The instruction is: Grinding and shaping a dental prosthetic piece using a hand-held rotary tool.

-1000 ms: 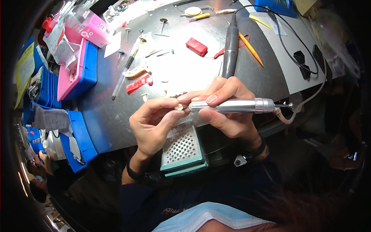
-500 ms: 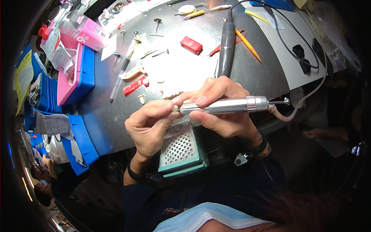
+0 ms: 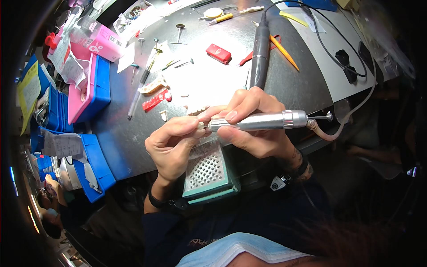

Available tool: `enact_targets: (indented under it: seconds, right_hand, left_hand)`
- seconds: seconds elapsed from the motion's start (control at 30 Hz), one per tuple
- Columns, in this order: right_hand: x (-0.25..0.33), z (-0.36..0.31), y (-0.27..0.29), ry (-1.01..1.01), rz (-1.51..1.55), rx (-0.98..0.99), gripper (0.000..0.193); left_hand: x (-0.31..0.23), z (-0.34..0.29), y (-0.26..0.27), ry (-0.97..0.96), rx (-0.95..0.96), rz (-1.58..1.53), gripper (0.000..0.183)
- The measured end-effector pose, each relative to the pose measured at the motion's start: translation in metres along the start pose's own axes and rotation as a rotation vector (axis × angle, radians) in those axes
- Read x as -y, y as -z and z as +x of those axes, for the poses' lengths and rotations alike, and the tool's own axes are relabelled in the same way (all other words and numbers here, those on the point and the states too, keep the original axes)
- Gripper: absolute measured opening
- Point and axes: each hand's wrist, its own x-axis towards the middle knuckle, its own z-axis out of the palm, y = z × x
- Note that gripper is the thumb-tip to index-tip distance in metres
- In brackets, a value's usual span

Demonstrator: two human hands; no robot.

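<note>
Between the thumb and fingertips of my left hand [image 3: 169,147] is a small tooth-coloured dental crown [image 3: 201,126], partly covered by the fingers. My right hand [image 3: 262,144] grips a silver rotary handpiece [image 3: 271,120] lying almost level, its tip pointing left. That tip meets or nearly meets the crown; the bur itself is too small to make out. Fingertips of both hands come close together there. Just beyond them lies a row of model teeth [image 3: 195,109], partly hidden. A loose tooth-shaped piece [image 3: 163,115] stands to its left.
Below my hands sits a green box with a perforated top [image 3: 205,171]. A dark handpiece [image 3: 260,55], red case [image 3: 219,53], orange tool [image 3: 284,52] and mounted discs [image 3: 179,32] lie beyond. Blue trays [image 3: 94,164] and a pink bottle [image 3: 104,42] line the left. A hose [image 3: 356,109] trails right.
Both hands keep nearly the same pose, with the handpiece still at the crown. The whole view has shifted slightly. At far left, a co-worker's arm has moved a little.
</note>
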Motion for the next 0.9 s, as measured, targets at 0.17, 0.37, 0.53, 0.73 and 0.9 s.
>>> enact_targets:
  seconds: [0.17, 0.37, 0.53, 0.73, 0.9]
  right_hand:
    - [0.0016, 0.0009, 0.0009, 0.009, -0.044, 0.016, 0.023]
    - [0.0005, 0.0004, -0.0002, 0.018, -0.051, 0.010, 0.022]
    - [-0.0004, -0.0021, -0.0030, -0.011, 0.044, -0.035, 0.022]
    - [0.0003, -0.0005, -0.0010, -0.004, -0.041, 0.005, 0.021]
    - [0.0012, 0.0019, 0.0013, 0.035, -0.106, 0.031, 0.021]
  left_hand:
    - [0.0016, -0.0006, 0.0003, -0.022, -0.014, 0.008, 0.023]
    - [0.0010, -0.0015, 0.0020, 0.007, -0.011, 0.014, 0.024]
    - [0.0026, 0.0000, 0.0023, -0.029, 0.007, 0.010, 0.025]
    - [0.0023, -0.0010, 0.0029, -0.004, -0.002, 0.016, 0.024]
    - [0.0015, -0.0014, 0.0030, 0.006, 0.000, 0.027, 0.024]
